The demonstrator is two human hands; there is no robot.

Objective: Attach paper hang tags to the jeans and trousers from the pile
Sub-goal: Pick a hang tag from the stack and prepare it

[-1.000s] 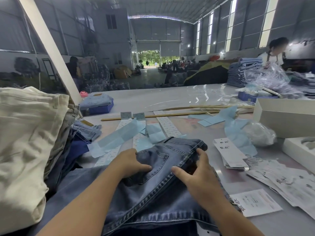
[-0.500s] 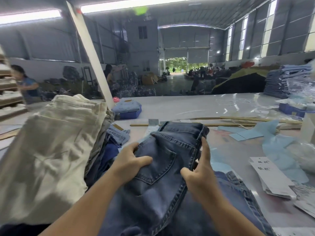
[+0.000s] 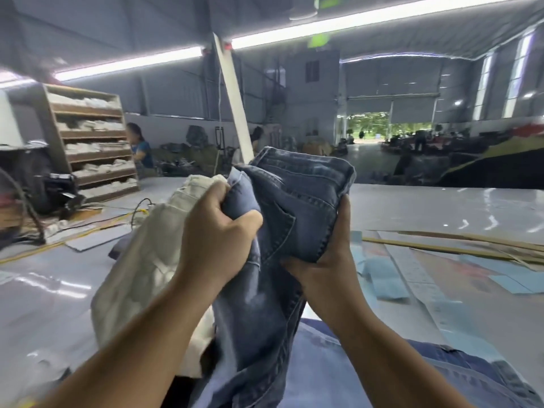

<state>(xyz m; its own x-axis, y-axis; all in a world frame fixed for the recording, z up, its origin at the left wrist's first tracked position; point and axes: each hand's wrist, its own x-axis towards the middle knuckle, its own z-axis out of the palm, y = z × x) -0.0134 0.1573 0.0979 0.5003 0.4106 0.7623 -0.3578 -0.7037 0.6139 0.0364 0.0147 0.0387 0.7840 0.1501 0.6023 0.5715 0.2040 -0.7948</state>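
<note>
A pair of dark blue jeans (image 3: 306, 195) is lifted off the table in front of me, waistband uppermost and back pocket facing me. My left hand (image 3: 216, 231) grips a bunched fold of the denim on the left side. My right hand (image 3: 326, 260) holds the jeans from below on the right, fingers curled round the fabric. The legs hang down to my lap. Cream trousers (image 3: 141, 260) lie on the pile just left of my left hand. No hang tag is visible on the jeans.
Light blue paper strips (image 3: 385, 284) and printed label strips lie on the table (image 3: 441, 207) to the right, with wooden sticks (image 3: 459, 248) beyond. More denim (image 3: 353, 372) lies under my forearms. A shelf rack (image 3: 91, 139) and a seated person stand far left.
Both hands have raised the jeans higher and carried them leftward. My view has swung left, so the paper tags and boxes on the right are out of frame.
</note>
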